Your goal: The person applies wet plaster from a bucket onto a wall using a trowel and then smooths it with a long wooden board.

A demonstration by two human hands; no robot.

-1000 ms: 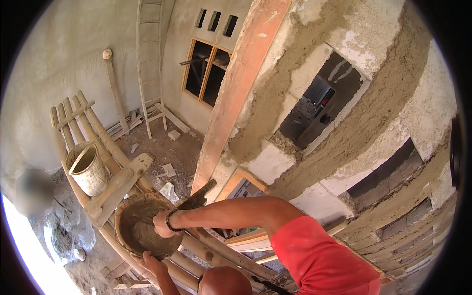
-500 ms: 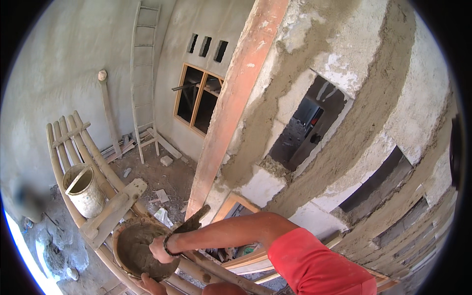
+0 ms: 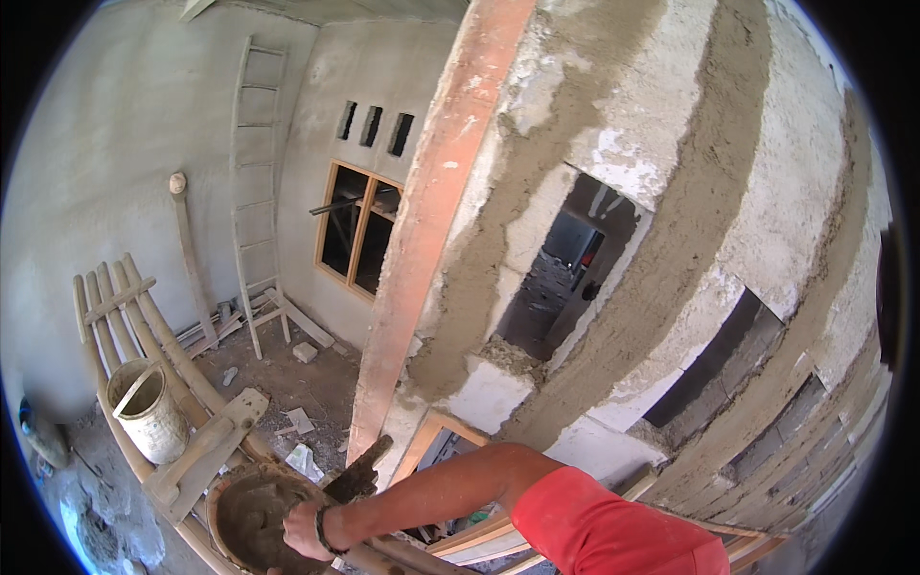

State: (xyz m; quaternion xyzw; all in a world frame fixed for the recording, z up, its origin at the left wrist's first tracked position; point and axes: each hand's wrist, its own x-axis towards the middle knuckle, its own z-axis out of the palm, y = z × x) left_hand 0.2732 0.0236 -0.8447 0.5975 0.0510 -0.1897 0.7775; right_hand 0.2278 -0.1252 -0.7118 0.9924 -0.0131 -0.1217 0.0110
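My right hand [image 3: 305,530], with a dark band at the wrist, reaches down into a round basin [image 3: 217,498] of wet grey mortar [image 3: 261,519]. Its fingers are curled closed, and whatever they hold is hidden by the hand or sunk in the mix. At most a fingertip of my left hand shows at the lower edge, by the basin's near rim; the rest is out of the picture. The basin rests on a scaffold of bamboo poles [image 3: 182,345]. Beyond it stands a mortar-stained white bucket [image 3: 156,422] with a handle, beside a wooden crosspiece [image 3: 206,450].
A mortar-crusted board [image 3: 359,471] juts out by my right forearm. To the right rises a block wall [image 3: 661,249] with rough mortar bands and openings, edged by a reddish column [image 3: 446,211]. A ladder [image 3: 257,192] leans at the back, near a wood-framed window [image 3: 359,230]. Rubble lies below.
The view has tilted up, so the scene sits lower in it. My left hand, which was at the basin's near rim, has almost left the picture. My right hand stays in the basin.
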